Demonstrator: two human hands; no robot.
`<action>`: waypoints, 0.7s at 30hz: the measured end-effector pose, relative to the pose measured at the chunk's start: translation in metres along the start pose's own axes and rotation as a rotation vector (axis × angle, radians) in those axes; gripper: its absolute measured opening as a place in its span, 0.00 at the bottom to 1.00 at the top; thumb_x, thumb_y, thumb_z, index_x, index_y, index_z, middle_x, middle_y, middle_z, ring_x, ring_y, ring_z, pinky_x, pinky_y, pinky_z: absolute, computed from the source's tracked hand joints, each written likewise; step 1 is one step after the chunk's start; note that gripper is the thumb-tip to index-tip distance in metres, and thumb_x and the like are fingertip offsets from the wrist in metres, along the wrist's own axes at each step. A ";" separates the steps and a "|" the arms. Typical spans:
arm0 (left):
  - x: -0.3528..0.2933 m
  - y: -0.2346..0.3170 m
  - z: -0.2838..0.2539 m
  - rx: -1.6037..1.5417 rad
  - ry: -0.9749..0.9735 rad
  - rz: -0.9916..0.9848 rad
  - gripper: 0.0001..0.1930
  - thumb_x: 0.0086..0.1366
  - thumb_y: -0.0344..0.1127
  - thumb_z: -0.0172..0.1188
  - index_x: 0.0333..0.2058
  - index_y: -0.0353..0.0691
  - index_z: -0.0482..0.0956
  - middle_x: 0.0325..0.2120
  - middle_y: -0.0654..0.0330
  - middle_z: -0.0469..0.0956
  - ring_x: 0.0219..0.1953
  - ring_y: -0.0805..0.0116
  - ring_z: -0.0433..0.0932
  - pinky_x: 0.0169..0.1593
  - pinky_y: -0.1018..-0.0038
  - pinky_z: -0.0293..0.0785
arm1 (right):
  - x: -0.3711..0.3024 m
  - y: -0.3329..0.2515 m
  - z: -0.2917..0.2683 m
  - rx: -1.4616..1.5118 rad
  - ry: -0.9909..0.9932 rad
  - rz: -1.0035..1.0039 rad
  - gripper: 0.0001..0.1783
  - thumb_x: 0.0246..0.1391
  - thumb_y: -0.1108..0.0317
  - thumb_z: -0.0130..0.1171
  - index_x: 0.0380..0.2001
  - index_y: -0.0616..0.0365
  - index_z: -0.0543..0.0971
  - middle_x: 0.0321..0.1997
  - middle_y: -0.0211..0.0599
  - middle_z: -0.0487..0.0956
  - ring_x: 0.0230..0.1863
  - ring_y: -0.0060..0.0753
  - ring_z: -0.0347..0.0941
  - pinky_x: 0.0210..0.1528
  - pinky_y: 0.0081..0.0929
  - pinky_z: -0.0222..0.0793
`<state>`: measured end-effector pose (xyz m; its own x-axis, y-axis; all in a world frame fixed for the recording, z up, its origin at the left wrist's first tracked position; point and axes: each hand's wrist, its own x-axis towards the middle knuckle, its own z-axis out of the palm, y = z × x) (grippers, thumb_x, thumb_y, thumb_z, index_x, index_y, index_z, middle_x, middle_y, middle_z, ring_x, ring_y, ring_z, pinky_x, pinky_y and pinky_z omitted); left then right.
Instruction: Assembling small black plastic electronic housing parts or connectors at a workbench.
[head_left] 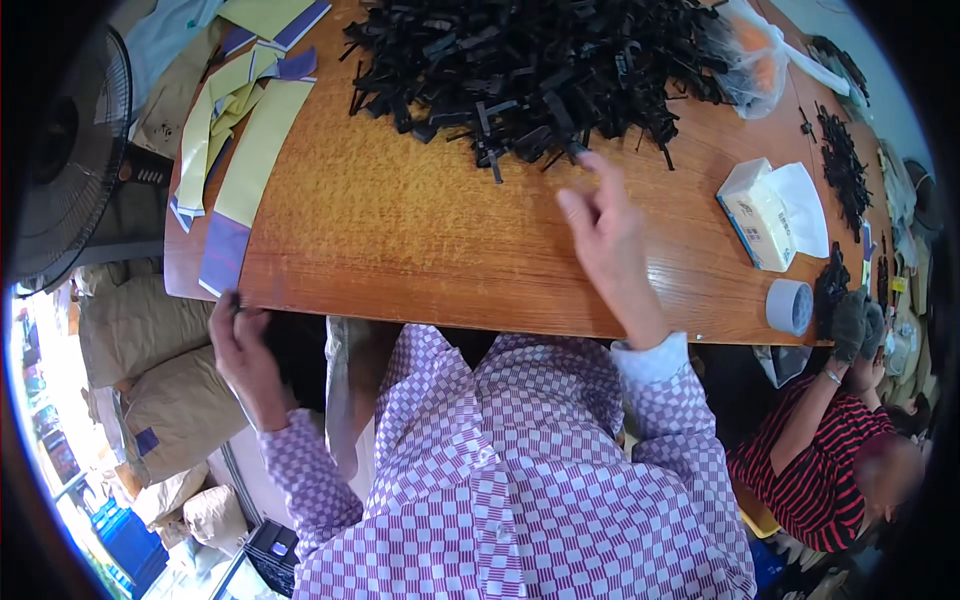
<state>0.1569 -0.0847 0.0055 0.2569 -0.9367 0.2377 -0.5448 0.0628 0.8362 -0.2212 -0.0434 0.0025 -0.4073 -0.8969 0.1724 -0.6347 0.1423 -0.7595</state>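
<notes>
A big heap of small black plastic parts [520, 75] covers the far middle of the wooden table. My right hand [612, 240] reaches over the tabletop to the heap's near edge. Its thumb and index finger are apart, and the index fingertip is at or just short of a black part; I cannot tell if they touch. My left hand [245, 355] is low at the table's front left edge, fingers curled together. Something small and dark shows at its fingertips, too small to name. Just beyond it lies the purple end of a yellow strip [262, 150].
More yellow and purple strips lie crumpled at the left, beside a fan [75, 140]. A tissue box [757, 215], a tape roll [789, 306] and a plastic bag [750, 60] are on the right. A gloved co-worker [815, 450] in stripes works there. Brown sacks [165, 380] stand left.
</notes>
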 end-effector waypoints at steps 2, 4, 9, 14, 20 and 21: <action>0.010 -0.034 -0.040 0.142 -0.026 -0.032 0.16 0.66 0.29 0.49 0.51 0.35 0.70 0.38 0.56 0.74 0.37 0.69 0.76 0.39 0.76 0.73 | 0.014 0.020 -0.011 -0.176 0.031 -0.003 0.19 0.56 0.62 0.56 0.50 0.53 0.69 0.20 0.36 0.76 0.22 0.38 0.74 0.26 0.34 0.67; 0.012 -0.053 -0.051 0.278 -0.047 -0.068 0.17 0.65 0.29 0.50 0.53 0.37 0.69 0.43 0.55 0.72 0.40 0.67 0.74 0.40 0.76 0.71 | 0.024 0.032 -0.013 -0.358 0.058 -0.008 0.19 0.56 0.61 0.56 0.49 0.52 0.69 0.21 0.40 0.77 0.24 0.45 0.76 0.26 0.38 0.69; 0.007 -0.023 -0.022 0.604 -0.079 0.198 0.20 0.63 0.30 0.52 0.55 0.38 0.67 0.49 0.49 0.69 0.51 0.57 0.69 0.48 0.71 0.68 | 0.030 0.046 -0.015 -0.420 0.030 -0.172 0.14 0.56 0.60 0.56 0.43 0.52 0.71 0.26 0.40 0.80 0.25 0.51 0.76 0.26 0.41 0.70; 0.000 0.012 0.034 0.154 -0.239 0.133 0.14 0.64 0.28 0.53 0.48 0.37 0.72 0.44 0.57 0.72 0.44 0.69 0.73 0.43 0.76 0.70 | 0.020 0.032 -0.018 -0.515 -0.071 -0.169 0.12 0.56 0.62 0.55 0.42 0.52 0.71 0.24 0.42 0.79 0.24 0.50 0.76 0.26 0.42 0.70; -0.019 0.043 0.083 -0.141 -0.567 0.158 0.13 0.65 0.27 0.51 0.49 0.35 0.72 0.39 0.60 0.75 0.37 0.72 0.75 0.39 0.81 0.70 | 0.007 0.032 -0.020 -0.463 -0.174 -0.218 0.11 0.56 0.66 0.55 0.42 0.54 0.71 0.23 0.45 0.78 0.23 0.51 0.75 0.25 0.42 0.69; -0.023 0.050 0.086 -0.137 -0.555 0.146 0.13 0.65 0.27 0.51 0.49 0.35 0.72 0.39 0.60 0.75 0.37 0.72 0.75 0.39 0.81 0.70 | -0.001 0.030 -0.018 -0.420 -0.253 -0.214 0.11 0.55 0.68 0.55 0.42 0.55 0.71 0.25 0.46 0.78 0.24 0.51 0.75 0.25 0.42 0.68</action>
<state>0.0554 -0.0899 -0.0009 -0.2893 -0.9528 0.0917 -0.4254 0.2138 0.8794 -0.2519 -0.0305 -0.0091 -0.1021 -0.9898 0.0994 -0.9154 0.0543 -0.3989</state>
